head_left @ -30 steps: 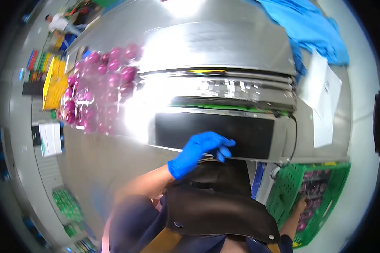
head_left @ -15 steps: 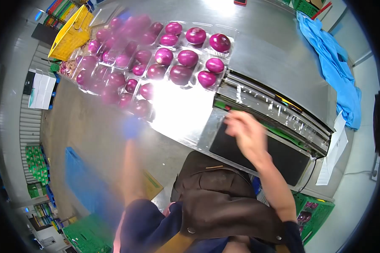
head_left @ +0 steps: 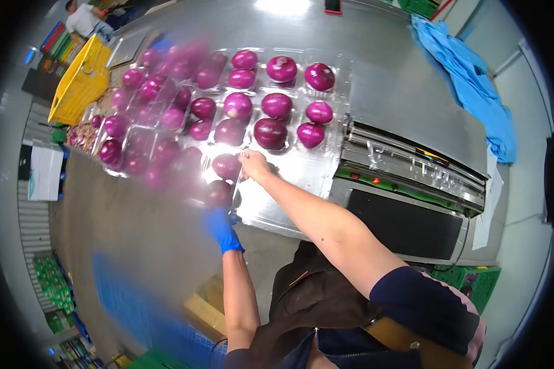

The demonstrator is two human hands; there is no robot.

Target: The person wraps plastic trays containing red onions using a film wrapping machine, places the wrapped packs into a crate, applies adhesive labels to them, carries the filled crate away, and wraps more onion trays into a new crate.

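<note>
My right hand (head_left: 253, 166), bare, has its fingers closed on the right rim of a clear plastic tray (head_left: 235, 192) at the table's near edge. In that tray sit two peeled red onions, the upper one (head_left: 226, 166) and the lower one (head_left: 218, 194). My left hand (head_left: 221, 230), in a blue glove, is at the tray's near end, with its fingers partly under it and smeared. Beyond them, several more clear trays of red onions stand in rows, among them a large dark onion (head_left: 270, 133).
To the right stands a wrapping machine (head_left: 412, 166) with a black plate (head_left: 406, 224). A yellow crate (head_left: 80, 80) is at the far left, near onion skins (head_left: 83, 136). Blue cloth (head_left: 468, 80) lies at the right edge. A person (head_left: 86, 21) is in the background.
My right hand has moved left from the wrapping machine to the tray's rim. My left hand has come up to the tray's near end. The view has shifted, and a person has appeared behind.
</note>
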